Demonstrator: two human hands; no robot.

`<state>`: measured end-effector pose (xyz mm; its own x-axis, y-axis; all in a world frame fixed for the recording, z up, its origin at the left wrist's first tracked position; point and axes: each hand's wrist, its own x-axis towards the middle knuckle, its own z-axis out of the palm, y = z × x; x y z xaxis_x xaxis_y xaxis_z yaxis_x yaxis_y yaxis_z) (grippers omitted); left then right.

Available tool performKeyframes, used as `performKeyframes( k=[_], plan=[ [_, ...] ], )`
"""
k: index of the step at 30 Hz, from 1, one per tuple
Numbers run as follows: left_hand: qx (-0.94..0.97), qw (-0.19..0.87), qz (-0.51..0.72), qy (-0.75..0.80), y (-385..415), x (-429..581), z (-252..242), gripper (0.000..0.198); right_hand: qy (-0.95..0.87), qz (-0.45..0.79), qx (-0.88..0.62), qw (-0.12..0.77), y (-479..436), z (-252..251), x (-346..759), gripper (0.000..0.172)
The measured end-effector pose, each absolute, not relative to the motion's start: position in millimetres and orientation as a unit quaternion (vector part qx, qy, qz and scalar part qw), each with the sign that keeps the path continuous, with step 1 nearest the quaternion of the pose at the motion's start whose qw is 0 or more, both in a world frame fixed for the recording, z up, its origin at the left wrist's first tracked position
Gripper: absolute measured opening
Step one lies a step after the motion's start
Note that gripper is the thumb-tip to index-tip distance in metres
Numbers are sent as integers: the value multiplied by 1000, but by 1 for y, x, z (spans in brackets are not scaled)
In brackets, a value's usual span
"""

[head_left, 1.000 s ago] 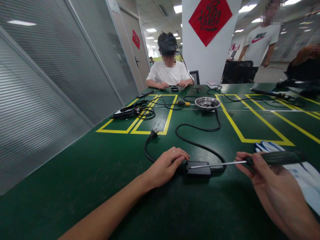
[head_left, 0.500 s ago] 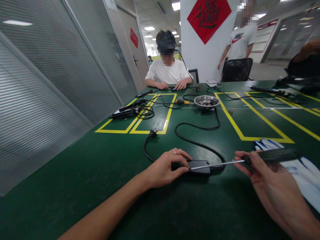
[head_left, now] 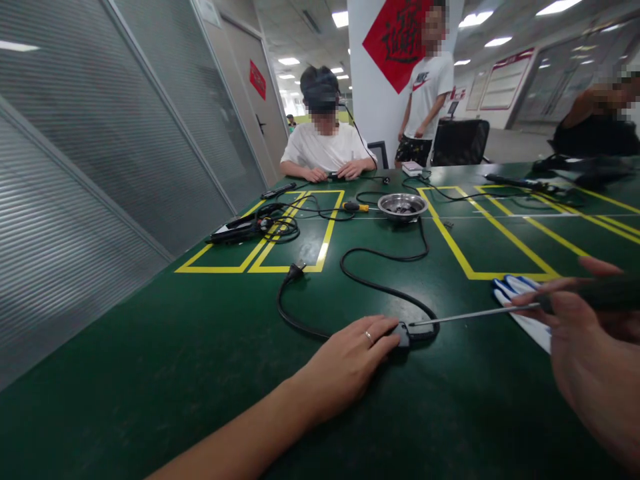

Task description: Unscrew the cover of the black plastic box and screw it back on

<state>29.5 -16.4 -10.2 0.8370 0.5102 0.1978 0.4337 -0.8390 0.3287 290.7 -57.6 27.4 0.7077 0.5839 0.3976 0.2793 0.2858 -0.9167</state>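
My left hand [head_left: 350, 360] lies over a small black power adapter [head_left: 403, 333] on the green table [head_left: 200, 373], fingers curled on top of it and covering most of it. My right hand [head_left: 590, 333] grips a long screwdriver [head_left: 475, 315] by its dark handle. The thin metal shaft points left and its tip touches the adapter's right end. A black cable [head_left: 370, 283] runs from the adapter in loops to a plug [head_left: 295, 270].
A white and blue glove [head_left: 520, 300] lies under the screwdriver. Further off are a metal bowl [head_left: 403, 205], a yellow-handled screwdriver [head_left: 356, 207], cables and a black tool [head_left: 250, 228] inside yellow floor-tape boxes. One person sits at the far end, another stands behind.
My left hand slid right onto the adapter and now covers it. The screwdriver was drawn back to the right, so its tip rests at the adapter's right end. The view shifted.
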Motion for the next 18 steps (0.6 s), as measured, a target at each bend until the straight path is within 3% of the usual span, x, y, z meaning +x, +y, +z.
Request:
performKeyframes(
  k=[13,16,18],
  plan=[
    [950,104,92,281,-21,39,-8,42,-470,91,-613,629,-63,50,278,66],
    [949,104,97,281,-21,39,-10,41,-538,125,-619,559,-57,71,281,59],
    [949,105,99,279,-20,38,-9,40,-601,126,-596,517,-52,85,282,46]
  ],
)
